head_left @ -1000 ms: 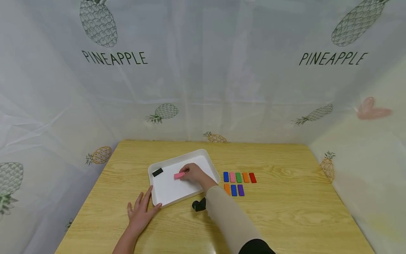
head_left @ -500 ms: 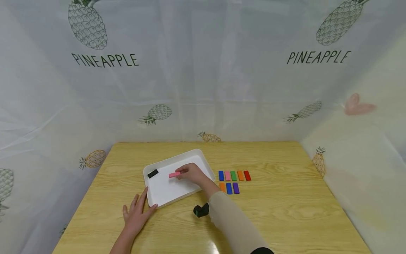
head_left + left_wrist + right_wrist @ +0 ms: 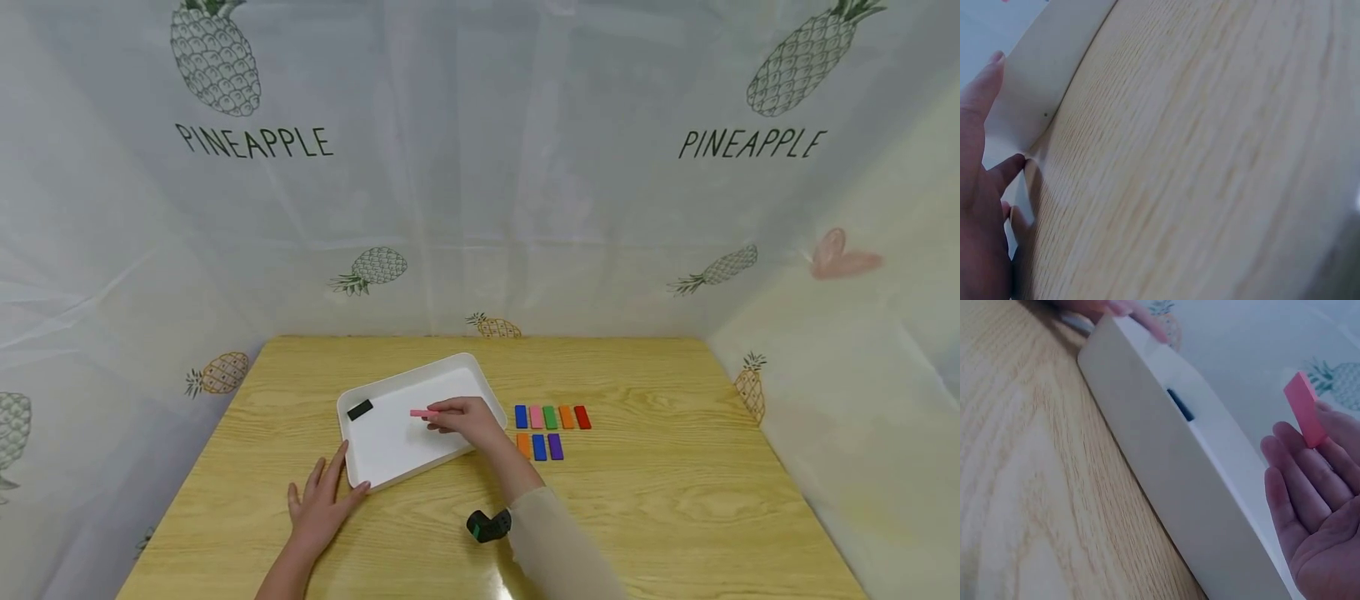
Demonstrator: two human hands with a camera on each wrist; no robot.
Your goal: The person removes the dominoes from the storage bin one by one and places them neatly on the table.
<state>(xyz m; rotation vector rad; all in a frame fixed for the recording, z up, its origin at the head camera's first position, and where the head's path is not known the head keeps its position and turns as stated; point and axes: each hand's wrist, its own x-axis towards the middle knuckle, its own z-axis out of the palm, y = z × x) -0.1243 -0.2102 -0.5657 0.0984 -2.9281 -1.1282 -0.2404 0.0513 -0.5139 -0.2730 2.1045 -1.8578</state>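
Note:
My right hand (image 3: 467, 423) pinches a flat pink domino block (image 3: 422, 413) between thumb and fingers, above the floor of a white tray (image 3: 386, 450). In the right wrist view the pink block (image 3: 1305, 409) is held upright and tilted, with the thumb on one face; the other fingers extend below it. A black block (image 3: 360, 409) lies inside the tray at its left end. My left hand (image 3: 318, 508) is spread beside the tray's near left corner, with index finger and thumb touching its outer wall. In the left wrist view the thumb lies against the tray wall (image 3: 1029, 94).
Right of the tray, two rows of coloured blocks lie on the wooden table (image 3: 660, 492); they include a red block (image 3: 582, 417) and a purple block (image 3: 555, 447). A black wrist device (image 3: 489, 527) sits at my right sleeve. Pineapple-print curtains (image 3: 480, 208) surround the table.
My right hand has lifted the pink block and moved slightly right and toward me; the block now shows edge-on. The left hand keeps its place at the tray. The head view has shifted slightly.

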